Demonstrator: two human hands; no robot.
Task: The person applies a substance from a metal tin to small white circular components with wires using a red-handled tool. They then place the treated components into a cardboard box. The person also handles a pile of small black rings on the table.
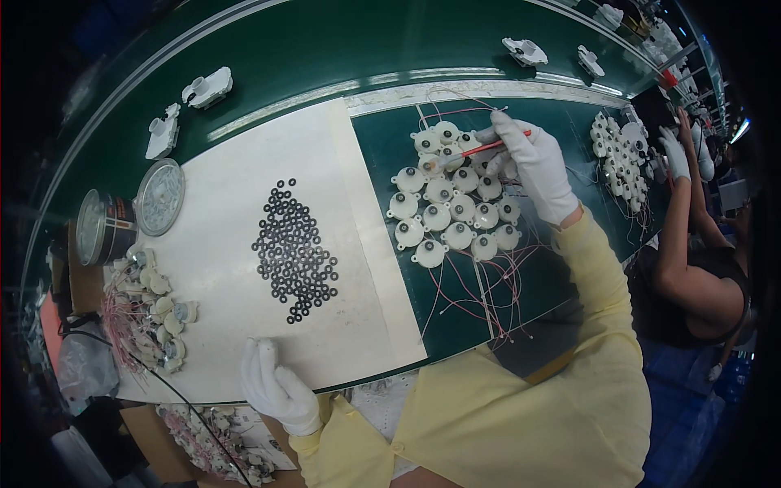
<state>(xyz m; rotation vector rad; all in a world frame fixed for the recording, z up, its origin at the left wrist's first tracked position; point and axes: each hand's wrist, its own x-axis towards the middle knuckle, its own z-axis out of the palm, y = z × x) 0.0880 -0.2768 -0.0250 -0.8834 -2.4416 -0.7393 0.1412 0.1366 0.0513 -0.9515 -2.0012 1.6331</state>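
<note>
Right of black rings (294, 252), gripping brush (486, 149) in right hand (534, 168), with left hand (279, 390) loosely open; probably dabbing white housings (459, 236); next likely calls for steady aim.

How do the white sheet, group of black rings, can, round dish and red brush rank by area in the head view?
1. White sheet
2. Group of black rings
3. Can and round dish, too alike to rank
4. Red brush
</note>
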